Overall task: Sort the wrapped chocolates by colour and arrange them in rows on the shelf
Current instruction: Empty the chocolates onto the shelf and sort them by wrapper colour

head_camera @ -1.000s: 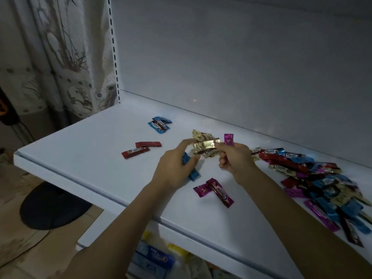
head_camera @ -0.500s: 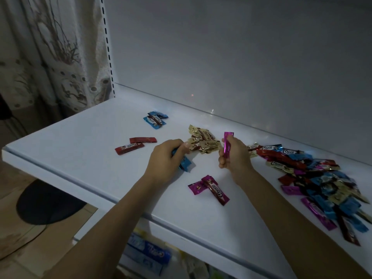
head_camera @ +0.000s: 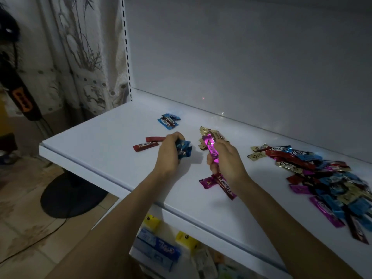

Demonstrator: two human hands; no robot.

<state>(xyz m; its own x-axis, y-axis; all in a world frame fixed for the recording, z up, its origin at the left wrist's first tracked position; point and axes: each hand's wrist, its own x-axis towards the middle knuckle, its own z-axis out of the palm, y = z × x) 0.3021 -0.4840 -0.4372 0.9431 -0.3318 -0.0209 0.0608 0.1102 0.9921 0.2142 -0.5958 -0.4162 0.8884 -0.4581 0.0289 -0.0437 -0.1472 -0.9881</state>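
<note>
My left hand [head_camera: 171,155] is curled tight around a few crinkled blue foil-wrapped chocolates [head_camera: 184,149], low over the flat white shelf [head_camera: 100,143]. My right hand [head_camera: 226,161] grips one long magenta foil-wrapped chocolate [head_camera: 211,148] before the small heap of gold-wrapped chocolates [head_camera: 204,132]. The unsorted mixed-colour pile [head_camera: 322,178] lies to my right.

mixed pile [head_camera: 322,178] cropped right, lower boxes [head_camera: 157,248] blurred

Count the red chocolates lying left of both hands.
2. The front red chocolate lies nearer the shelf edge; the back red chocolate sits just behind, its right end hidden by the left hand.
</note>
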